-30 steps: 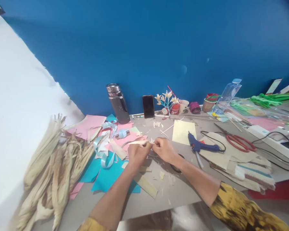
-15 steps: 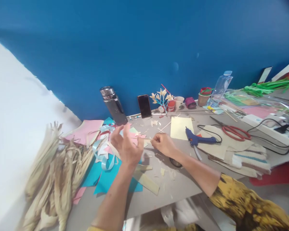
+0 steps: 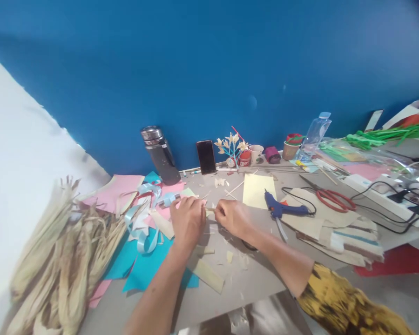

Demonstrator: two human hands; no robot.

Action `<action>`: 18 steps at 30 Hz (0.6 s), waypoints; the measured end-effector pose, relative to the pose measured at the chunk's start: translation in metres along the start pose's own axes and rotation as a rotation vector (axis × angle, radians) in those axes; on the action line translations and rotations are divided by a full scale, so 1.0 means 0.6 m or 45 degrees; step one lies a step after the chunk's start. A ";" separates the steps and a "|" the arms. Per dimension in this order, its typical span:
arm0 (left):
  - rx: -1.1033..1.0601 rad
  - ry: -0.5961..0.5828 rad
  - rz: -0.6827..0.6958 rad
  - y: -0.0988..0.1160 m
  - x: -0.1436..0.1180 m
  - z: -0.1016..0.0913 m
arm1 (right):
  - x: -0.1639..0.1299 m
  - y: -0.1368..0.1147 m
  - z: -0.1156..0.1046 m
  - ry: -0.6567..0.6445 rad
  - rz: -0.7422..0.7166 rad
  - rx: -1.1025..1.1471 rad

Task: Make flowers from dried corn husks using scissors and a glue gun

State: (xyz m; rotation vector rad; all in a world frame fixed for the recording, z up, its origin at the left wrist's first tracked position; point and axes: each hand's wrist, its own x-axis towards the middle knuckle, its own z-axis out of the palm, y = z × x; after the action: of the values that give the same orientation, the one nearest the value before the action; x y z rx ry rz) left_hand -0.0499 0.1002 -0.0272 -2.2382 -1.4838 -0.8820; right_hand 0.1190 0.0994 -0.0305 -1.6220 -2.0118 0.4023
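At far left lies the husk pile (image 3: 63,251), well apart from the hands. The left hand (image 3: 187,221) rests knuckles-up over pink paper (image 3: 167,210), fingers curled onto the left end of a thin pale strip (image 3: 210,211). The strip runs left to right between the hands, above the table (image 3: 258,274). The right hand (image 3: 234,217) pinches its right end. The glue gun (image 3: 282,210) lies right of that hand, nearer to it than to the left.

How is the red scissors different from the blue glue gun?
The scissors are red with two loop handles; the glue gun is blue with one chunky grip. A black cord trails from the glue gun; the scissors have none. The scissors lie farther right. Both lie flat on the table, untouched by either hand.
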 end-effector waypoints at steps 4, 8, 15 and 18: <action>-0.074 0.465 -0.180 0.004 0.000 -0.020 | 0.002 0.003 -0.010 0.207 -0.022 -0.031; -0.637 0.177 -0.227 0.051 -0.014 -0.028 | 0.003 0.012 -0.011 0.428 -0.126 -0.069; -1.675 -0.092 -1.089 0.063 -0.012 -0.004 | -0.018 0.005 0.005 0.531 -0.530 -0.124; -1.805 -0.011 -1.208 0.047 -0.006 -0.005 | -0.021 0.005 0.009 0.517 -0.614 -0.017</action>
State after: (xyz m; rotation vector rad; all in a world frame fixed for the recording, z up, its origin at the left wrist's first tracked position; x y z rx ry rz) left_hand -0.0264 0.0842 -0.0252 -1.9596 -2.3543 -2.9161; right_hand 0.1199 0.0885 -0.0392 -1.0611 -1.9919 -0.1125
